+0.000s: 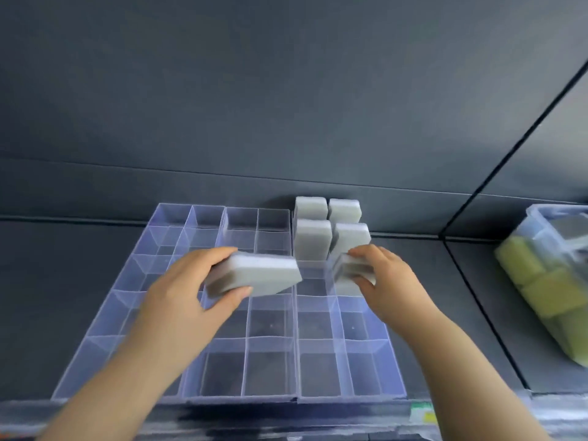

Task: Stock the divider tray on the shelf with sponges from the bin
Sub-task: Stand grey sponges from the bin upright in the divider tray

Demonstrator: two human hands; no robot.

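Sponge one [257, 276], pinched flat between the thumb and fingers of your left hand [187, 291], hovers over the divider tray [105, 310]. Your right hand [389, 281] curls round a second sponge [348, 272], turned on end, likely to match the four standing sponges [313, 238] just behind.

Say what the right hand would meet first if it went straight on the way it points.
Most likely the nearest upright sponge standing in the divider tray: the right hand, gripping its held sponge, points forward and slightly left at it. Depth is hard to judge from one view.
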